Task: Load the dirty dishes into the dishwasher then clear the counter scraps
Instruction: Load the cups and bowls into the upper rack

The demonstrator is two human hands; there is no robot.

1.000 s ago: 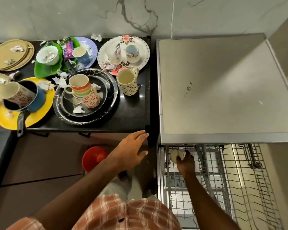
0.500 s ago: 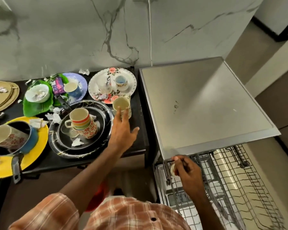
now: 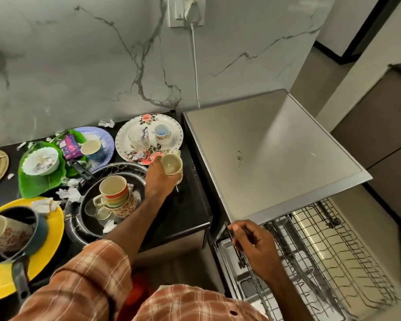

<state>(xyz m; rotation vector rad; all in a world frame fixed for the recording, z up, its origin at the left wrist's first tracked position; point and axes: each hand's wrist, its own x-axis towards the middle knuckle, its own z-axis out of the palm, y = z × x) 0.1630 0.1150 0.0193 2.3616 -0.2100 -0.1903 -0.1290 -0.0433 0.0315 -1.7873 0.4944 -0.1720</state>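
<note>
A cream mug (image 3: 171,164) sits in the left hand (image 3: 159,179), fingers wrapped round its side, lifted just above the dark table (image 3: 185,205) beside the flowered plate (image 3: 148,137). To its left, two stacked mugs (image 3: 115,195) stand in a black pan (image 3: 107,200). The right hand (image 3: 255,246) pinches the front wire of the pulled-out dishwasher rack (image 3: 322,258).

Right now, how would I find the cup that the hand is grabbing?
Find the black counter left of the steel dishwasher. At its right edge, just below the rose plate, the left hand has its grip on a cream cup. It is the only cup in a hand; the other cups sit on plates or in pans.
</note>
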